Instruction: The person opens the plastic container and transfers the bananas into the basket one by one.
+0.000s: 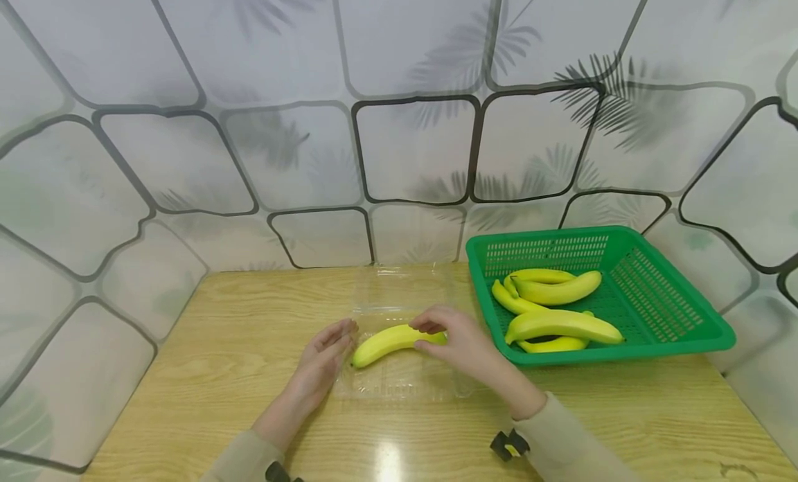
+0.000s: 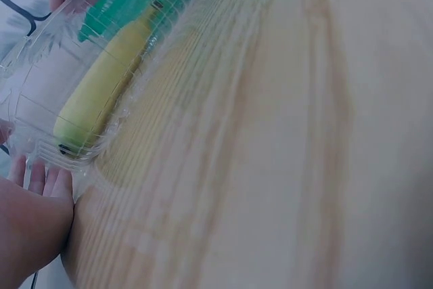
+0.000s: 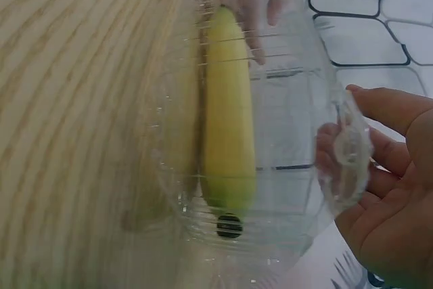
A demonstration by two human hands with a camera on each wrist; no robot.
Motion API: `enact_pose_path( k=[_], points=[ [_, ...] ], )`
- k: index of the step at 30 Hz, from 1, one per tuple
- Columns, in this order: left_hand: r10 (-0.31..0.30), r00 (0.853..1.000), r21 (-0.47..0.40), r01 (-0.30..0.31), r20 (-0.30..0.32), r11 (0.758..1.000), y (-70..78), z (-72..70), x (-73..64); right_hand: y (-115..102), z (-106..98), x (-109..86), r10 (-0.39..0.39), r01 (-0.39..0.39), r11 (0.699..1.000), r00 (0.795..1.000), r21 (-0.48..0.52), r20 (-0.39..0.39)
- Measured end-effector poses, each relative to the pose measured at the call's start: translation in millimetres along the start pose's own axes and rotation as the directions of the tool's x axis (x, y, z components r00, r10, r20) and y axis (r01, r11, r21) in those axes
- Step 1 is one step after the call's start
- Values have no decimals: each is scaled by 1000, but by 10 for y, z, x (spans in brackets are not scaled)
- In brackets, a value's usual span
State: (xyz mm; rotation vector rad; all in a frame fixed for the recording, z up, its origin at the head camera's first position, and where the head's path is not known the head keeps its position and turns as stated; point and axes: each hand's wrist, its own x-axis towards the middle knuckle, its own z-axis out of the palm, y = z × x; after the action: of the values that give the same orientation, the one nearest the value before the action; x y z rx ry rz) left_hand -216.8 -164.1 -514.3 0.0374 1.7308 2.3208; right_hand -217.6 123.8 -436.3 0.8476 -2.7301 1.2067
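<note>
A single yellow banana (image 1: 388,345) lies in the base of a clear plastic clamshell box (image 1: 405,386), whose lid (image 1: 405,284) stands open at the back. My left hand (image 1: 325,363) is at the box's left side, its fingers fairly straight and close to the wall. Over the banana's right end is my right hand (image 1: 460,340), thumb and fingers loosely spread. The right wrist view shows this right hand (image 3: 396,174) beside the box wall, apart from the banana (image 3: 229,120). In the left wrist view, the left fingertips (image 2: 57,179) are near the box's end.
To the right stands a green plastic basket (image 1: 679,329) with several bananas (image 1: 564,324) heaped in its left part. Both box and basket are on a wood-grain table (image 1: 243,329). A patterned wall covering (image 1: 411,149) rises behind the table and along its sides.
</note>
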Motion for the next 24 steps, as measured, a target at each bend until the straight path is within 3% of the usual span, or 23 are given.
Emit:
enact_pose_path(
  k=[24],
  points=[
    [-1,1000,-8,1,-25,1000,19,19,1,211,157,88,58,-58,998,998,-16,-18]
  ],
)
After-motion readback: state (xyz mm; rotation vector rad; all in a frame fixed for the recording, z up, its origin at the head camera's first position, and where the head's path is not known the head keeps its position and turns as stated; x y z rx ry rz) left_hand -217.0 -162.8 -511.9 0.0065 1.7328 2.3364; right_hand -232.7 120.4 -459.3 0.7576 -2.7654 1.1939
